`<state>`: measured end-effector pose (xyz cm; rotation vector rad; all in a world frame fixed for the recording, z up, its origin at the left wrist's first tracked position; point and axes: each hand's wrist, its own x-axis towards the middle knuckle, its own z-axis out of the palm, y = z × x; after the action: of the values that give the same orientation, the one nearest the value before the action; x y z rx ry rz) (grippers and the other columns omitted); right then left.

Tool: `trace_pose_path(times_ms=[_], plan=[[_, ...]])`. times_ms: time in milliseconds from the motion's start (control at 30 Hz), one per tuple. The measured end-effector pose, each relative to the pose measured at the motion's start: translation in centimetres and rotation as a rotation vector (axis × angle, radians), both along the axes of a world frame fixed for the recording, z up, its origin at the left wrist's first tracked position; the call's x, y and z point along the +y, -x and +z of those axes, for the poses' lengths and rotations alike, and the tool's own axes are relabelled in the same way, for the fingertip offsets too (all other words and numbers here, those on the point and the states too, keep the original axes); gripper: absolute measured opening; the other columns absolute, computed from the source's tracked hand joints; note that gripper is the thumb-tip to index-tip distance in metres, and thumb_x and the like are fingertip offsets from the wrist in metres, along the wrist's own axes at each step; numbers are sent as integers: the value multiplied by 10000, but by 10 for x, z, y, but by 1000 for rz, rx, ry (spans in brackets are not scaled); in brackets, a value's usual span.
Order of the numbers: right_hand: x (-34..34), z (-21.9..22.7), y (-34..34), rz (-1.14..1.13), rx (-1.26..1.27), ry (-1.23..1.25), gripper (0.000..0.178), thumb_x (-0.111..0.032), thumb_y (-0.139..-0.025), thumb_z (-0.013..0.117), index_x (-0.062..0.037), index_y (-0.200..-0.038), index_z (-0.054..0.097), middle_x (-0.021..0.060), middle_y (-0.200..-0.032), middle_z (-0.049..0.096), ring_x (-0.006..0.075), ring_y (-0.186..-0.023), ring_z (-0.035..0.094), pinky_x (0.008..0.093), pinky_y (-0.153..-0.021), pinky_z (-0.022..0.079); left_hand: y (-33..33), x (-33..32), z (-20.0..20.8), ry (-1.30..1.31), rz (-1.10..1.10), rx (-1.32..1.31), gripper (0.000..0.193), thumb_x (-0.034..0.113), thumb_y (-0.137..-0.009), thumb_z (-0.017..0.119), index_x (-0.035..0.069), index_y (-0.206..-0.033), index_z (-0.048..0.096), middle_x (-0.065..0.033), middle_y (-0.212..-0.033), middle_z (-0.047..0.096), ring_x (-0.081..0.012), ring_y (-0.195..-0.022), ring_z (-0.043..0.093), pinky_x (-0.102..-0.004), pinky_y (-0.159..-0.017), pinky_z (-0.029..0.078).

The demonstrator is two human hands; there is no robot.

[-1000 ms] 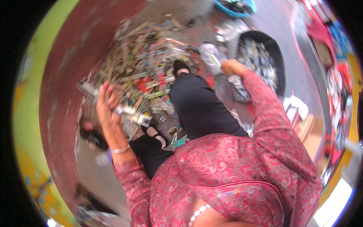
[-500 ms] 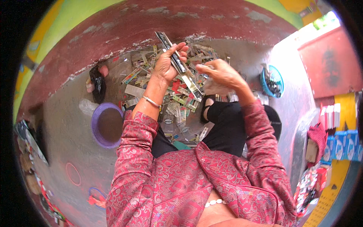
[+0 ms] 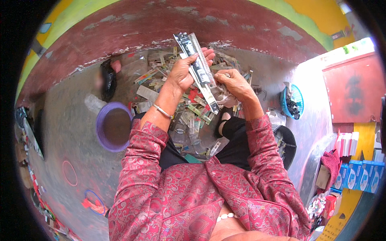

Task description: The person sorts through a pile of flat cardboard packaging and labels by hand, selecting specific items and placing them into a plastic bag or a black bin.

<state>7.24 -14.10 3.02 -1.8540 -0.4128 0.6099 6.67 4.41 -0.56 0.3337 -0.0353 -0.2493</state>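
My left hand point(image 3: 183, 74) holds several long, narrow packets point(image 3: 204, 78), black and silvery white, with the thumb across them and the other fingers stretched out behind. The packets tilt, their upper ends toward the wall. Close to their lower right side, my right hand point(image 3: 238, 85) is closed on crumpled, translucent whitish plastic point(image 3: 224, 96). Its fingertips are partly hidden, and whether they touch the packets I cannot tell. Beneath both hands, many loose strips and flat packets point(image 3: 195, 120) lie scattered over the floor, around my dark-trousered legs.
A purple basin point(image 3: 99, 130) stands at my left, with clear plastic and a black bag point(image 3: 108, 82) beyond it. At right are a blue basket point(image 3: 299, 96) with dark contents and a black tub point(image 3: 292, 150). Blue boxes point(image 3: 360, 174) line the far right. A red wall point(image 3: 161, 26) rises ahead.
My left hand has shifted slightly right and turned the packets so their broad printed faces show. My right hand has come closer to them, its fingers now curled in on the plastic.
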Motion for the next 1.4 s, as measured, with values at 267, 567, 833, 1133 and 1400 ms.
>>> trace_pose_path(times_ms=[267,567,833,1133,1400], plan=[[-19,1,-4,-93,-5,-40,322,-288,-820,541,21,-804,630,38,-684,596,96,-636,513,252,-603,425,-5,-10,3,-61,-59,-15,432,100,-893,406,-67,-1273,284,-227,-1307,353,-303,-1196,398,-396,-967,397],[-33,11,0,-43,101,-118,215,-214,-782,619,-3,-818,641,9,-719,598,70,-656,526,217,-592,416,-1,-18,9,28,-94,-50,469,104,-893,380,-65,-1305,232,-231,-1340,302,-314,-1244,328,-423,-1023,318],[-29,23,10,85,32,-199,182,-183,-781,627,-5,-742,628,-27,-672,569,39,-629,502,204,-561,399,1,2,-11,-117,0,197,375,272,-829,590,-47,-1017,532,-33,-746,531,-36,-499,404,-143,-406,326],[-2,14,27,182,26,-97,198,-198,-780,649,-1,-774,634,-29,-698,579,40,-672,514,217,-603,420,12,-2,11,-187,16,195,165,146,-781,661,46,-817,534,55,-580,417,-3,-460,344,-125,-361,254],[-25,29,1,-298,-157,-248,189,-232,-814,600,-47,-775,595,8,-735,586,89,-704,531,258,-645,439,15,-11,15,-717,184,166,163,63,-677,723,77,-727,569,35,-584,527,-12,-436,413,-146,-366,272]])
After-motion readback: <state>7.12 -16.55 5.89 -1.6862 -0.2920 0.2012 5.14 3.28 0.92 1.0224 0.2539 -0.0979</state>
